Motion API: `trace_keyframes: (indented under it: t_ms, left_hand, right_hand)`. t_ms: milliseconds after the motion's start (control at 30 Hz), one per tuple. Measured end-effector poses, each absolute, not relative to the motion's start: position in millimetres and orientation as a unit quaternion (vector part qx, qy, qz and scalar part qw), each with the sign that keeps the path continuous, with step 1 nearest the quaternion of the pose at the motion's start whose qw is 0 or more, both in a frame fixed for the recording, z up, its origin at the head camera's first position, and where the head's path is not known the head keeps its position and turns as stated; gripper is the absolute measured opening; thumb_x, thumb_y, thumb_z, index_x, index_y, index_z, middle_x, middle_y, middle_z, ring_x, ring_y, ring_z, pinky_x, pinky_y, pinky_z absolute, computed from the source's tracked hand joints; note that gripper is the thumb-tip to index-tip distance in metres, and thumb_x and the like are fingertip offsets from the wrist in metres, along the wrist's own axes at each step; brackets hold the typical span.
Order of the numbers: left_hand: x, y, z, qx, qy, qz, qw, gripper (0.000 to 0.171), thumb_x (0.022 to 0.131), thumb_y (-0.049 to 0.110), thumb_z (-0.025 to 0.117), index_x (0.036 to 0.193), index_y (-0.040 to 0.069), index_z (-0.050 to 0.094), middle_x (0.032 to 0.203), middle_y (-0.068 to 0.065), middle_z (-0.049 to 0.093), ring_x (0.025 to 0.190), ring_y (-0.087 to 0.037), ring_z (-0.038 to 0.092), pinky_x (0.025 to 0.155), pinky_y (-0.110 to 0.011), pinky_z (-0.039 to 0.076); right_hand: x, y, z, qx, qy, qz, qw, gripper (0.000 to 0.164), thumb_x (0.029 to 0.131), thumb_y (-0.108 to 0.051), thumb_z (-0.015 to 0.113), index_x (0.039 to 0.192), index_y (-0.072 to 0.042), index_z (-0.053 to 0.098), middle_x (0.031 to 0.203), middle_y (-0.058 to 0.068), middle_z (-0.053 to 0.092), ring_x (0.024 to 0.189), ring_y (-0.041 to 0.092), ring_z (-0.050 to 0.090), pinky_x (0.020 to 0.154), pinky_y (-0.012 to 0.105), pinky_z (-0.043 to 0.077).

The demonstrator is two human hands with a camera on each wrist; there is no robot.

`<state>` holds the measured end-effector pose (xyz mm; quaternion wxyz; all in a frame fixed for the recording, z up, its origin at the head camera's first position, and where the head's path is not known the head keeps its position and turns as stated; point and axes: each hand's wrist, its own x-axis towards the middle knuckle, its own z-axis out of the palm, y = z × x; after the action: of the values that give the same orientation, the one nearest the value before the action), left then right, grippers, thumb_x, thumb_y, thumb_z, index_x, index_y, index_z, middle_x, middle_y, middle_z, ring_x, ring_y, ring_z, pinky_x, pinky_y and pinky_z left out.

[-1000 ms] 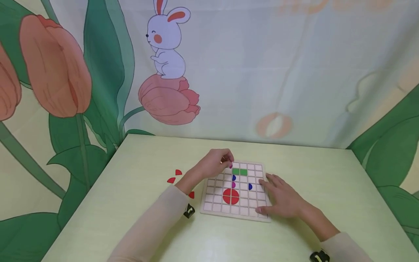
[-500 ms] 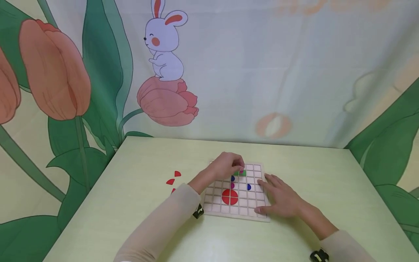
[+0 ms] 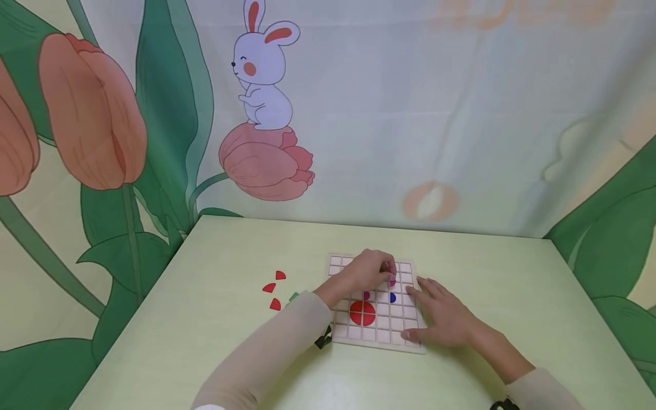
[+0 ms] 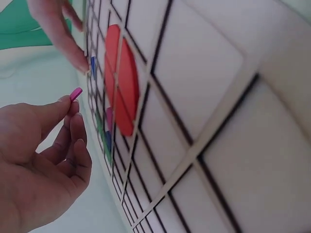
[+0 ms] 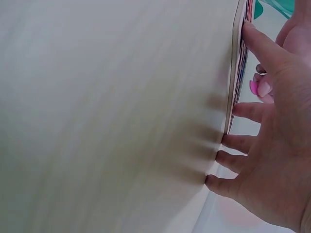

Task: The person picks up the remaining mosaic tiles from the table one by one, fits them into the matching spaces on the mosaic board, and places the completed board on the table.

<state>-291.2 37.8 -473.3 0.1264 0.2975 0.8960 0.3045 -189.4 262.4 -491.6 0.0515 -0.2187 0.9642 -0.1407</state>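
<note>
My left hand pinches a small pink piece between thumb and index finger, above the upper right part of a pale grid board. The other fingers are loosely curled. My right hand lies along the board's right edge, with spread fingertips and thumb touching it. On the board are a red disc of quarter pieces, another pink piece and a blue half-round piece. In the left wrist view green pieces show edge-on; my left hand hides them in the head view.
Left of the board lie loose red quarter pieces and a green piece, partly behind my left sleeve. The pale table ends at the back against a printed cloth with a rabbit and tulips.
My left hand has moved right and slightly nearer across the board, carrying the pink piece. The green piece beside the board has come into sight. My right hand stays at the edge.
</note>
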Motion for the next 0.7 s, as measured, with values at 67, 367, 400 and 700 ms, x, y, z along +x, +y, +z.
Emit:
trace_keyframes:
  t_ms: [67, 367, 400, 700]
  left_hand:
    - [-290.5, 39.8, -475.0, 0.29, 0.898, 0.302, 0.134, 0.009, 0.107, 0.017, 0.066, 0.099, 0.019, 0.068, 0.091, 0.002, 0.069, 0.065, -0.012, 0.058, 0.057, -0.023, 0.049]
    - [-289.0, 48.6, -479.7, 0.284, 0.912, 0.266, 0.129, 0.007, 0.106, 0.019, 0.068, 0.099, 0.02, 0.069, 0.087, 0.007, 0.066, 0.068, -0.01, 0.058, 0.058, -0.023, 0.049]
    - [-288.8, 48.6, -480.1, 0.282, 0.912, 0.265, 0.133, 0.006, 0.106, 0.019, 0.068, 0.1, 0.02, 0.069, 0.087, 0.006, 0.066, 0.066, -0.011, 0.058, 0.057, -0.023, 0.049]
    - [-289.0, 46.7, -482.3, 0.292, 0.909, 0.266, 0.131, 0.008, 0.105, 0.02, 0.07, 0.098, 0.018, 0.072, 0.086, 0.007, 0.065, 0.07, -0.01, 0.057, 0.06, -0.022, 0.048]
  right_hand:
    - [-188.6, 262.7, -492.0, -0.219, 0.964, -0.142, 0.049, 0.106, 0.084, -0.075, 0.073, 0.159, -0.005, 0.046, 0.166, 0.028, 0.032, 0.152, 0.054, 0.029, 0.117, 0.07, 0.031]
    - [-187.6, 265.6, -493.0, -0.223, 0.963, -0.146, 0.037, 0.104, 0.085, -0.074, 0.073, 0.158, -0.004, 0.048, 0.166, 0.028, 0.033, 0.152, 0.054, 0.029, 0.117, 0.07, 0.031]
    - [-187.6, 265.9, -493.5, -0.223, 0.963, -0.145, 0.037, 0.105, 0.085, -0.075, 0.073, 0.158, -0.005, 0.048, 0.166, 0.028, 0.033, 0.152, 0.054, 0.029, 0.117, 0.07, 0.03]
    - [-188.6, 267.3, -497.5, -0.227, 0.963, -0.143, 0.032, 0.106, 0.085, -0.078, 0.07, 0.158, -0.005, 0.047, 0.166, 0.028, 0.033, 0.152, 0.053, 0.029, 0.117, 0.07, 0.031]
